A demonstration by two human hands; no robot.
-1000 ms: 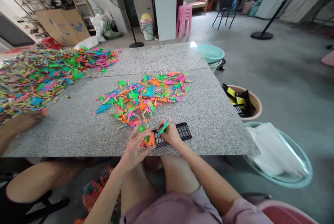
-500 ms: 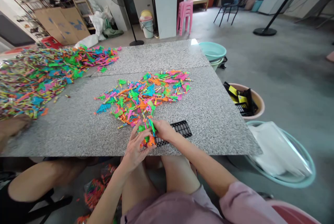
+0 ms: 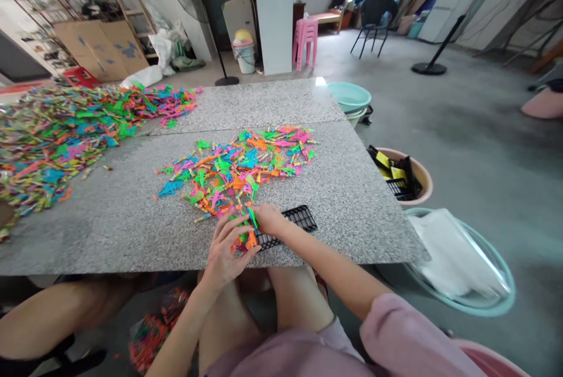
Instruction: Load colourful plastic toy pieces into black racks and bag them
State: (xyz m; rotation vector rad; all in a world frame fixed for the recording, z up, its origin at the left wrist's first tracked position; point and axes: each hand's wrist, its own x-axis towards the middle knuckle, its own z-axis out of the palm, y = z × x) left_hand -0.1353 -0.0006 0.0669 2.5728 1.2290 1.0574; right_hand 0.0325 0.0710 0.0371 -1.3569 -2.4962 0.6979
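A black plastic grid tray (image 3: 299,218) lies near the table's front edge, its left end filled with small orange, green and pink plastic toys (image 3: 251,241). My left hand (image 3: 226,248) spans that end, fingers curved over the toys and thumb by the near rim. Closed beside it, my right hand (image 3: 265,218) pinches a small blue and green plastic toy (image 3: 253,218) over the tray; its fingertips are partly hidden. Just beyond both hands spreads a loose pile of bright plastic toys (image 3: 237,169), some with striped tubes.
A larger heap of similar toys (image 3: 65,136) covers the left of the speckled stone table (image 3: 347,189). To the right on the floor stand a tub of black trays (image 3: 398,175) and a basin with white plastic bags (image 3: 457,254). Someone's bare leg (image 3: 57,312) is at lower left.
The camera view has shifted slightly. My right hand has lowered the blue and green toy a little towards the tray. The other person's hand at the left has mostly left the view.
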